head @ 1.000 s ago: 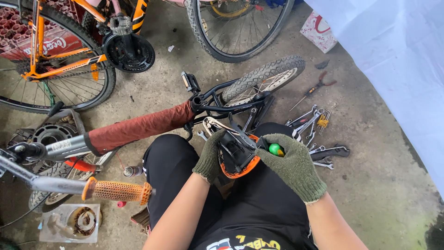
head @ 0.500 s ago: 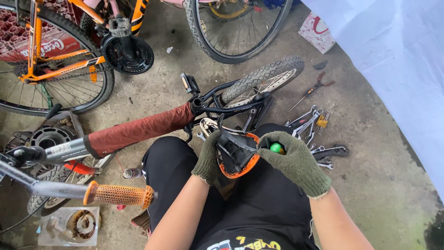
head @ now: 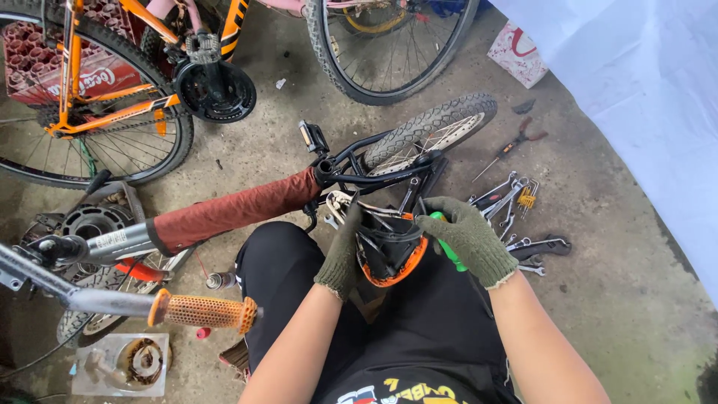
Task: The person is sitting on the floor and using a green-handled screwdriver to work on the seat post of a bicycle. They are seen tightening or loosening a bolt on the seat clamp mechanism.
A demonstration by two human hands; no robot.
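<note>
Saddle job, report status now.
Left hand gloved, gripping the saddle underside. Right hand gloved, holding a green-handled tool against it. Saddle upside down on the lap. Wrenches lie on the floor beside.

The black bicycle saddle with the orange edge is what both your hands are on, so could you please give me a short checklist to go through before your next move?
1. Left hand in its green knit glove grips the black bicycle saddle with the orange edge: ok.
2. Right hand, also gloved, holds the green-handled tool at the saddle: ok.
3. Tool tip seated on its fastener: cannot tell, hidden behind the saddle.
4. Small black bicycle frame lies steady on the concrete floor: ok.
5. Spare steel wrenches lie on the floor beside the right hand: ok.
6. Orange handlebar grip close to the left knee, crowding the work: not ok.
</note>
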